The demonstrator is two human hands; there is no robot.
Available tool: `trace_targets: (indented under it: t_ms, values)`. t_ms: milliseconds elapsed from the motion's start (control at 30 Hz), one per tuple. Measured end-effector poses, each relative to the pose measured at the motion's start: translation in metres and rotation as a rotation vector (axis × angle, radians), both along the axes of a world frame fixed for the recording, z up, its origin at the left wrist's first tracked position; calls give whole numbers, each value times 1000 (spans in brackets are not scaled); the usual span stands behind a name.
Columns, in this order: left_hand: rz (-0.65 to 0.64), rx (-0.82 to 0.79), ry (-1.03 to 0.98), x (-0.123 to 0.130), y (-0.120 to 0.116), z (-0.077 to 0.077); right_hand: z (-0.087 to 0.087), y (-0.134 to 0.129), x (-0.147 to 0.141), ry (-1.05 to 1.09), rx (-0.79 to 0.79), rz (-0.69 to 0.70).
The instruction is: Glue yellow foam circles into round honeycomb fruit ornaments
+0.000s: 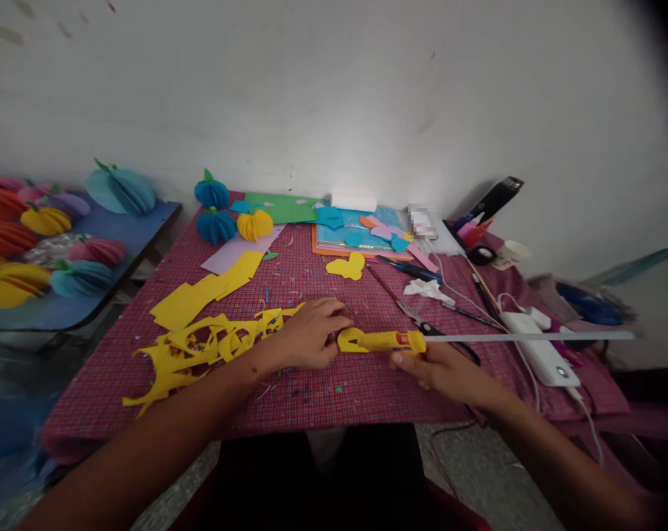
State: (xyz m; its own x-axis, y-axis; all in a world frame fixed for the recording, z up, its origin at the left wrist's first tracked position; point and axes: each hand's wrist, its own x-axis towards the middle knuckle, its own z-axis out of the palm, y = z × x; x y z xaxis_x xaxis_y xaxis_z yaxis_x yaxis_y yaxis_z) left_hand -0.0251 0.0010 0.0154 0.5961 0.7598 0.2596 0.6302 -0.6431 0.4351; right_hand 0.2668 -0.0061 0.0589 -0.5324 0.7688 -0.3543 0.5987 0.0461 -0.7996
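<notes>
My right hand [439,369] is wrapped round a yellow hot glue gun [392,341], its nozzle pointing left. From the gun's back a long whitish glue stick [522,337] reaches out to the right. Under the nozzle lies a small rounded yellow paper piece [352,341]. The curled fingers of my left hand [315,332] hold this piece at its left edge; the fingertips are partly hidden. Yellow paper offcuts [223,343] with cut-out holes spread beside my left wrist. Further back, more rounded yellow paper cutouts [348,266] lie on the checked cloth [312,398].
Blue and yellow paper pumpkins [215,225] stand at the back left. A blue side table [162,217] carries several more. Scissors [416,318], a crumpled tissue [428,289], a white power strip [541,350] with cables and a paper cup [512,254] are at the right.
</notes>
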Motion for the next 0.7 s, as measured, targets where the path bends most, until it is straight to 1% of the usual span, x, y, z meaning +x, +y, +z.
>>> trace_targets:
  t_ms: [100,167,300,533,700]
  values:
    - [-18,11,-13,-3,2,-1,3,0,-7,1,126,62]
    - [-21,22,-47,-6,4,-1,6,-1,-10,-12,166,97]
    - [-5,34,-98,-11,8,-3,10,-3,-14,-72,194,119]
    - [-28,9,-87,-7,8,-5,11,-4,-16,-81,214,150]
    - [-39,0,-69,-5,7,-3,13,-5,-17,-96,217,154]
